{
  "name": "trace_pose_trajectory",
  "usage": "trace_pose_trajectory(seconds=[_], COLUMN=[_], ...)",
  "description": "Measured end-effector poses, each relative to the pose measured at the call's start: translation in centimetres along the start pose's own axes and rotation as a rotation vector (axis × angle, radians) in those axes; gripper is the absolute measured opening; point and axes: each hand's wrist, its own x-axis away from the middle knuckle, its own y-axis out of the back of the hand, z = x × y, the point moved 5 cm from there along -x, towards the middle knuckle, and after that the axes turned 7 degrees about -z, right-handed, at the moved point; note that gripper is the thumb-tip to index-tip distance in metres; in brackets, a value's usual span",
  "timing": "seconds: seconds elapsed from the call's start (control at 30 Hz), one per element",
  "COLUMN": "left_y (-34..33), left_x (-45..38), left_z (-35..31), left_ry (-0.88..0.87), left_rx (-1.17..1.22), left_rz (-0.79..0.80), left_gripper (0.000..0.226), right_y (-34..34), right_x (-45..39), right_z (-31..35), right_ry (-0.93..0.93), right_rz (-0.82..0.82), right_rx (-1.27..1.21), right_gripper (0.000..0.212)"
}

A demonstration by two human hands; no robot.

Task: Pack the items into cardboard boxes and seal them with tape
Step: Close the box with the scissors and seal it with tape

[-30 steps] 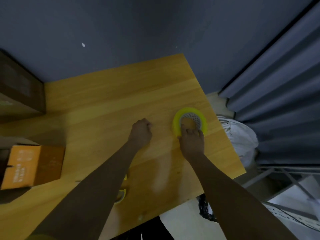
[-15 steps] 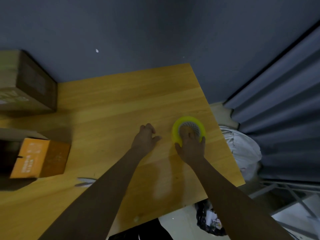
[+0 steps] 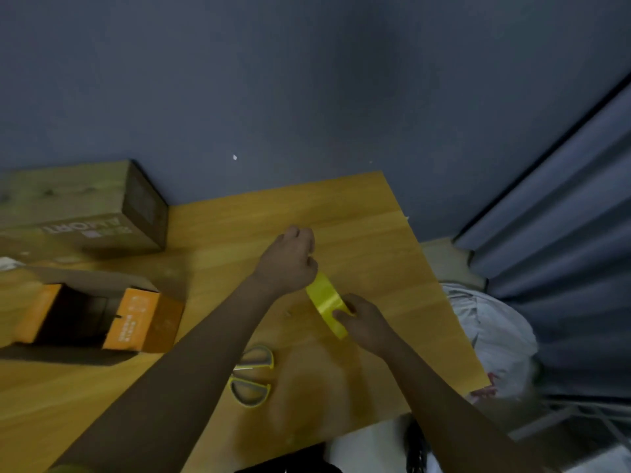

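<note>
Above the wooden table, the yellow roll of tape is now held on edge between both hands.

Where it lay flat half a second ago, it is lifted; the right hand is curled round its near rim, while the left hand is clenched at its far rim, probably seeking the loose end. Yellow-handled scissors lie nearer, and the open orange cardboard box waits unsealed at left.

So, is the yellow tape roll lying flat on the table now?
No, the tape roll stands on edge, tilted, held up by the right hand while the left hand touches its upper end.
</note>
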Motion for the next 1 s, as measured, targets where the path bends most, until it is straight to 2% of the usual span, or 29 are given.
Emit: trace_pose_trajectory(seconds=[0.07, 0.17, 0.23, 0.3, 0.37, 0.43, 0.57, 0.7, 0.87, 1.0], left_y=[0.4, 0.6, 0.8, 1.0, 0.9, 0.8, 0.5, -0.1, -0.2, -0.1], left_x=[0.9, 2.2, 2.8, 3.0, 3.2, 3.4, 3.7, 4.0, 3.3, 3.1], left_z=[0.6, 1.2, 1.2, 1.0, 0.7, 0.3, 0.4, 1.1, 2.3, 2.7], left_ry=[0.051, 0.070, 0.072, 0.066, 0.041, 0.003, -0.018, -0.005, 0.107, 0.137], left_rx=[-0.041, -0.052, -0.037, -0.032, -0.011, 0.007, 0.045, 0.101, 0.239, 0.306], left_rz=[0.073, 0.118, 0.121, 0.116, 0.113, 0.112, 0.080, 0.057, -0.028, -0.105], left_gripper=[0.017, 0.013, 0.012, 0.014, 0.018, 0.019, 0.019, 0.026, 0.057, 0.049], right_y=[-1.2, -2.2, -2.1, -1.3, -0.3, -0.1, 0.0, -0.1, 0.1, 0.4], right_x=[0.5, 1.1, 0.9, 0.7, 0.3, -0.3, -0.5, -0.6, -1.3, -1.1], right_z=[0.4, 0.8, 1.6, 3.8, 6.7, 8.8, 9.3, 8.4, 8.3, 8.6], right_ry=[-0.012, -0.058, -0.039, 0.050, 0.198, 0.295, 0.289, 0.237, 0.174, 0.213], right_rz=[0.030, 0.055, 0.016, -0.096, -0.185, -0.190, -0.287, -0.325, -0.327, -0.334], right_rx=[0.042, 0.068, 0.177, 0.120, -0.012, -0.036, -0.085, -0.155, -0.157, -0.119], right_gripper=[0.023, 0.040, 0.061, 0.067, 0.057, 0.042, 0.019, 0.012, 0.009, 0.013])
